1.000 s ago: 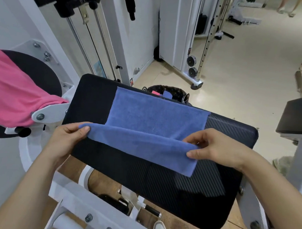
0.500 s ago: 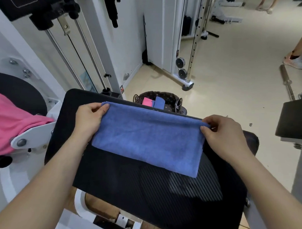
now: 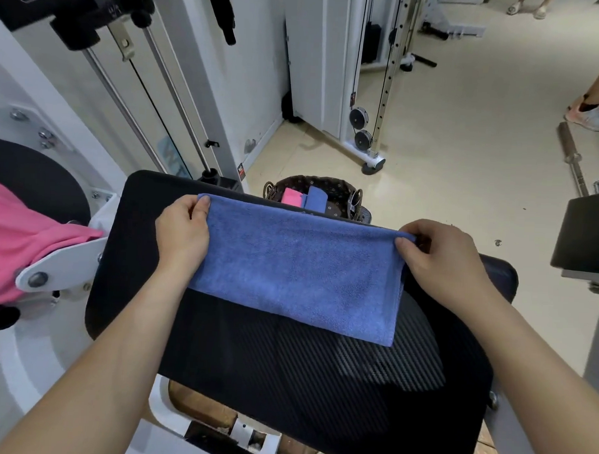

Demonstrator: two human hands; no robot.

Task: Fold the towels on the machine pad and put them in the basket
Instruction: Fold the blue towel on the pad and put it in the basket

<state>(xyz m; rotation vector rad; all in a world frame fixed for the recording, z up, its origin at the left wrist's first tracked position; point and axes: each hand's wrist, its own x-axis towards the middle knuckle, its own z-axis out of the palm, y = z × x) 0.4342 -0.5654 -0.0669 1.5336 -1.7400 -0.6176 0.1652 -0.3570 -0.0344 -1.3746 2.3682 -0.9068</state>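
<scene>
Gym floor (image 3: 462, 185), pale beige, white cable machine (image 3: 381, 77) at the back, barbell (image 3: 572, 158) lying on the floor to the right. Someone else's foot (image 3: 590, 114) in a light shoe by the barbell's far end.

Up front, black pad (image 3: 286, 379), wide and tilted across the view, ribbed texture on its near part. Towel (image 3: 300, 267), blue, lies flat on the far half of the pad, doubled over; two layers show at its right edge. Its far edge runs along the pad's far edge, its near edge sits about mid-pad.

Left hand (image 3: 182, 236): fingers curled, thumb on top, pinching the towel's far left corner; palm lies over the towel's left edge. Right hand (image 3: 439, 262): fingers curled, pinching the far right corner, knuckles up, heel of the hand on the pad just beside the towel. Both forearms reach in over the pad's near side.

Basket (image 3: 340, 194) on the floor just behind the pad, dark patterned lining, partly hidden by the pad's far edge. Inside it a pink towel (image 3: 291, 196) and a second blue towel (image 3: 315, 197), folded, side by side and touching.

Far left: pink cloth (image 3: 26, 237) draped over a round black pad (image 3: 38, 177) on a white bracket. Far right: corner of another dark pad (image 3: 583, 233).
</scene>
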